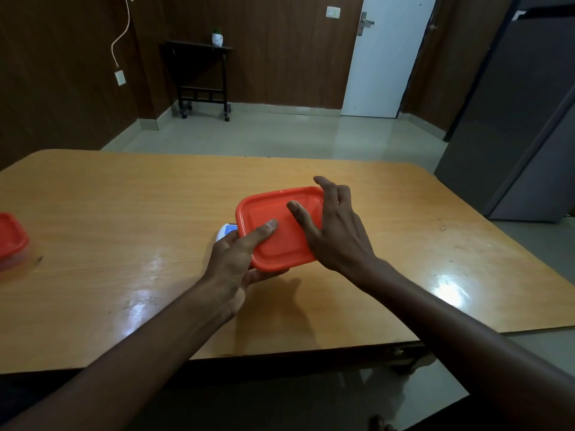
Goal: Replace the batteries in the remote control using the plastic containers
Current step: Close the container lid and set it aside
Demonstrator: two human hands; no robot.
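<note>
2 hands meet at 1 orange-lidded container [277,228] at the centre of the frame, above a wooden table [124,213]. Left hand [233,262]: grips the container at its lower-left corner, thumb [261,233] lying flat on the lid, the other fingers curled beneath the base. Right hand [336,234]: spread and relaxed over the container's right side, its thumb tip on the lid surface, its fingers arched at the lid's upper-right edge; whether those fingers touch the rim cannot be told. Lid: closed on the container, its contents hidden. Remote [226,232]: white, only 1 end visible, just left of the container's left edge and partly hidden behind the left hand; whether it lies on the table or touches the container cannot be told. 2nd container [12,237]: orange lid, at the left edge of the frame on the table, well apart from the hands. Background, upper frame: white door [389,57] at right of centre, dark side table [202,73] bearing a small potted plant [217,37] at left of centre, grey cabinet [522,119] at the right edge.
</note>
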